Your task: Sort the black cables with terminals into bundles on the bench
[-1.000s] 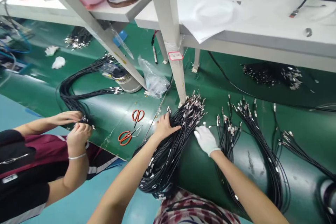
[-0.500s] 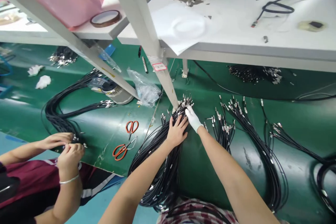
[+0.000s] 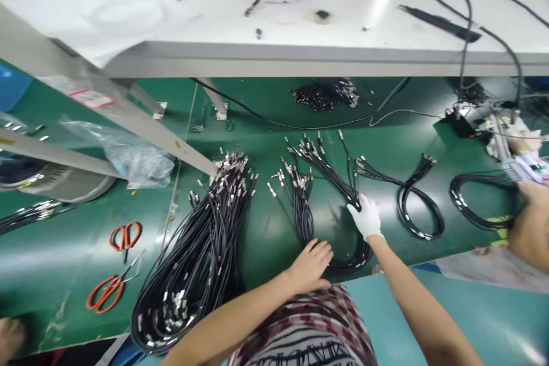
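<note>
My right hand [image 3: 366,216], in a white glove, closes around a bundle of black cables [image 3: 332,174] with silver connector ends. Its lower part curves down to the bench edge. My left hand [image 3: 312,266], bare, lies with fingers stretched over the lower bend of a shorter-looking cable bundle [image 3: 302,209]. Where the two bundles meet under the hands is hidden. Left of them lies a large heap of black cables [image 3: 206,246], its connector ends pointing away from me.
Two orange-handled scissors [image 3: 107,293] lie at left. Coiled cables [image 3: 422,217] sit at right, near a co-worker's hand [image 3: 532,217]. A white shelf [image 3: 257,60] overhangs the green bench [image 3: 266,223]; a slanted post [image 3: 171,140] stands by the big heap. Another person's hand [image 3: 11,337] shows lower left.
My view has swung right. Both hands have left the connector ends of the large heap and moved right and nearer to me, onto the smaller bundles. The right hand now grips one.
</note>
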Action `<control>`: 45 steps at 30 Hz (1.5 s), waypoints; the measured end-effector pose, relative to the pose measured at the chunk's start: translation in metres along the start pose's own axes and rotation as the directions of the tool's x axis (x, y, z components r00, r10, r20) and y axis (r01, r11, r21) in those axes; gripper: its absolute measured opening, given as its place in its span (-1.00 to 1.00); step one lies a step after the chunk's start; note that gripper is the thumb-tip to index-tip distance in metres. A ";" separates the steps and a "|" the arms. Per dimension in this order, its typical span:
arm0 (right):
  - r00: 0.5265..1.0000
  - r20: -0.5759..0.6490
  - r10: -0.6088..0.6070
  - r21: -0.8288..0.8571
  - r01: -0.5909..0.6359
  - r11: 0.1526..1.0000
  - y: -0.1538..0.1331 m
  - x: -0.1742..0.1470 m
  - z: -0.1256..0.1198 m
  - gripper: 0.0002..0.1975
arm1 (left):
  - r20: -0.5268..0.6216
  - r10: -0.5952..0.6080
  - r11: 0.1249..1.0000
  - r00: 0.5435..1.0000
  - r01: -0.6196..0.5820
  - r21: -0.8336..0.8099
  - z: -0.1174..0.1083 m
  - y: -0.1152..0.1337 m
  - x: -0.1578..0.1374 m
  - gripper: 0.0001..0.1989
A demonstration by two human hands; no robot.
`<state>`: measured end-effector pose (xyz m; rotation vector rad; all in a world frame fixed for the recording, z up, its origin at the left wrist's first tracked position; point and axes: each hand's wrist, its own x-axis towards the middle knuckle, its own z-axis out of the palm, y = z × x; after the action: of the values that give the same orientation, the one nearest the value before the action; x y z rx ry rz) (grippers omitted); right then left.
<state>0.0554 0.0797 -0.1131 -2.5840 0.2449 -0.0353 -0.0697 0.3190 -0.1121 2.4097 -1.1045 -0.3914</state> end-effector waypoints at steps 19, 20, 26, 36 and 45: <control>0.808 0.509 -0.297 -0.054 0.374 0.926 0.028 0.018 -0.007 -0.38 | 0.101 -0.598 0.779 0.795 0.547 0.307 0.023 0.065 -0.005 -0.72; 0.797 0.526 -0.296 -0.042 0.372 0.927 0.033 0.012 -0.007 -0.41 | 0.080 -0.617 0.765 0.783 0.572 0.297 0.025 0.070 -0.007 -0.65; 0.760 0.595 -0.263 0.058 0.285 0.957 0.051 -0.029 -0.009 -0.82 | 0.009 -0.688 0.724 0.725 0.686 0.069 0.058 0.099 0.027 -0.16; 0.791 0.572 -0.220 0.408 -0.041 0.912 0.073 -0.010 -0.038 -0.49 | -0.164 -0.721 0.693 0.674 0.702 -0.164 0.030 0.101 0.022 -0.76; 0.508 0.734 -0.451 0.658 -0.368 0.656 0.031 -0.078 -0.075 -0.34 | -0.008 -0.690 0.329 0.724 0.304 -0.894 -0.073 0.107 0.031 -0.55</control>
<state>-0.0324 0.0288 -0.0629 -1.4314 -0.2176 0.9554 -0.0869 0.2548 0.0034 1.6758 0.1651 -0.4698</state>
